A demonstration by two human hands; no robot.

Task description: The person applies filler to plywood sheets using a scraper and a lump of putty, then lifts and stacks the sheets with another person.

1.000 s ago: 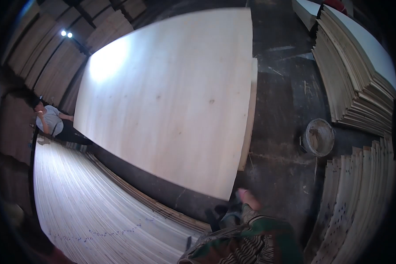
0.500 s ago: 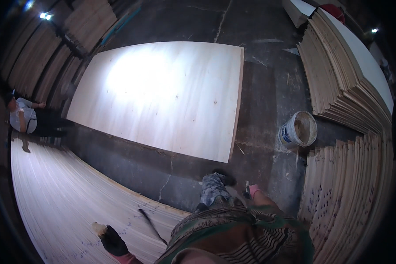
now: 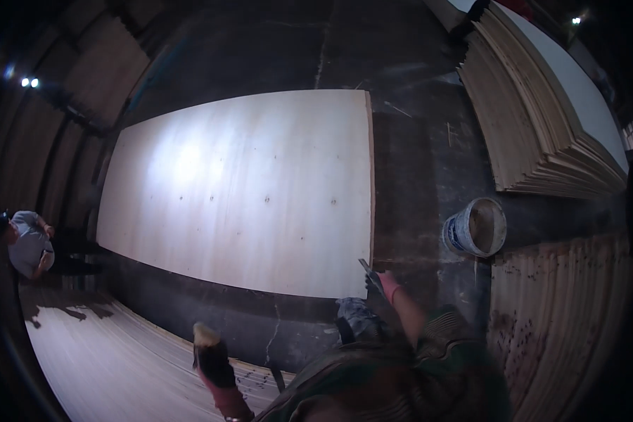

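A large pale plywood sheet (image 3: 281, 239) lies before me. My right hand (image 3: 388, 285), in a pink and dark glove, is closed around a putty knife (image 3: 366, 267), its blade by the sheet's near right corner. Lower left, my left hand (image 3: 214, 369), in a black and pink glove, is closed on a pale lump of putty (image 3: 205, 335) above the stack of sheets (image 3: 112, 359). Whether a tool sits under the lump is hidden.
A splattered bucket (image 3: 457, 231) with pale matter inside stands on the dark floor to the right. Stacked boards rise at far right (image 3: 506, 119) and near right (image 3: 555, 309). Another person (image 3: 29, 243) stands at the left beyond the near stack.
My right hand has moved forward with the putty knife to the sheet's near corner. My left hand has swung right and up with the lump. The view has shifted, so the sheet appears lower.
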